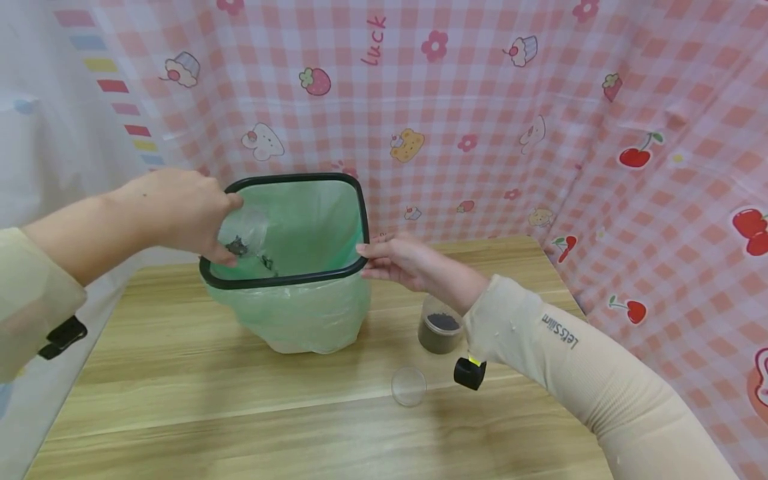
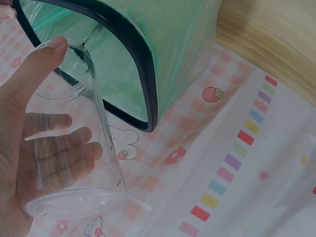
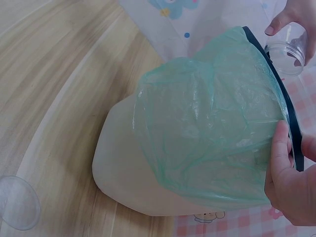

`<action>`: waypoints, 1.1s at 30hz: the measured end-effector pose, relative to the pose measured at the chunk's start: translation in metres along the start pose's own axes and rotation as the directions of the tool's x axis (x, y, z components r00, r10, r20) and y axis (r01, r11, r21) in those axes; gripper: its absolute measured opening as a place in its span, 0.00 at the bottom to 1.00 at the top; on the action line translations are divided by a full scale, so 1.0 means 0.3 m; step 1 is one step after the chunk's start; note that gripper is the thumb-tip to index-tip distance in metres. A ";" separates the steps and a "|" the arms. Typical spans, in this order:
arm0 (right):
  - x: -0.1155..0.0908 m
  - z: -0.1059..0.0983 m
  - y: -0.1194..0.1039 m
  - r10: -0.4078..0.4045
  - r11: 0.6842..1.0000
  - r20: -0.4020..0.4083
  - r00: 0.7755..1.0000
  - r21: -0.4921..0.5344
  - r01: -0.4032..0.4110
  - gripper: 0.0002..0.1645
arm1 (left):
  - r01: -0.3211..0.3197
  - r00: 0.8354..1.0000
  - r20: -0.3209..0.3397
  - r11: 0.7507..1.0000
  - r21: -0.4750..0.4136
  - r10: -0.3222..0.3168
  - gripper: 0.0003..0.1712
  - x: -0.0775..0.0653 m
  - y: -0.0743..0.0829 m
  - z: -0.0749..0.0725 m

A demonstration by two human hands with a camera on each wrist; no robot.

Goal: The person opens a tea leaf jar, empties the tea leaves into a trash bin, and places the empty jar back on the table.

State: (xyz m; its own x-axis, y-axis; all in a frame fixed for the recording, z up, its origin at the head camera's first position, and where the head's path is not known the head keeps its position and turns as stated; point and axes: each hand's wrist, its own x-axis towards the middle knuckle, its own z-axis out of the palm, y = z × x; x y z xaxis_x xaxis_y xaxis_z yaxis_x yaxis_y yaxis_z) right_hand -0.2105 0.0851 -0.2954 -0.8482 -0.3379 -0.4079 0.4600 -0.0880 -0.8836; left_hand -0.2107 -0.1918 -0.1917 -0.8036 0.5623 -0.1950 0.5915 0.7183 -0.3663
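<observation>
- Head view: the wooden table [image 1: 252,420] carries everything standing here.
- The waste bin [image 3: 126,163] leans on it, mouth toward the wearer; it looks light, and its black rim [image 1: 288,280] is the stiff part to take hold of.
- The green liner [image 1: 300,313] is thin, soft and probably slippery (a poor place to grip alone).
- The left hand [image 1: 180,210] has its fingers and thumb wrapped round the clear jar, at the bin's left side.
- The right hand [image 1: 402,260] pinches the rim on the bin's right.
- The clear jar [image 2: 74,192] is tipped, its mouth toward the bin's opening; it should be light, rigid and slick, perhaps brittle, so best held around the body.
- The clear tub [image 1: 438,341] of dark grains stands upright, near the right forearm.
- The clear lid [image 1: 409,387] lies flat just beside it, thin and likely awkward except by its edge.
- Dark bits [image 1: 237,247] show near the left thumb; whether in the jar or on the liner, I cannot tell.
</observation>
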 end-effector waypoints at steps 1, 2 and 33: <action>0.000 0.000 0.000 0.001 1.000 0.000 1.000 0.000 -0.001 0.03 | 0.000 1.000 0.000 1.000 0.003 0.000 0.49 0.000 0.000 -0.001; 0.001 0.000 0.001 0.002 1.000 0.000 1.000 0.001 -0.002 0.03 | 0.001 1.000 0.000 1.000 0.006 -0.001 0.49 -0.001 0.000 -0.001; 0.001 -0.006 0.005 -0.003 1.000 0.027 1.000 -0.014 0.004 0.05 | -0.211 0.970 -0.076 0.953 0.217 0.232 0.32 0.030 0.029 -0.034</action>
State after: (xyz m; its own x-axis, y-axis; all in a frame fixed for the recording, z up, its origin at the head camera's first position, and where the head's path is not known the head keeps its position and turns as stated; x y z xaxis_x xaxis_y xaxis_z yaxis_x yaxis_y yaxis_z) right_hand -0.2106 0.0865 -0.2972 -0.8422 -0.3632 -0.3985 0.4532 -0.0763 -0.8882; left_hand -0.2120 -0.1763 -0.1873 -0.6368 0.7433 -0.2050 0.7192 0.4766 -0.5056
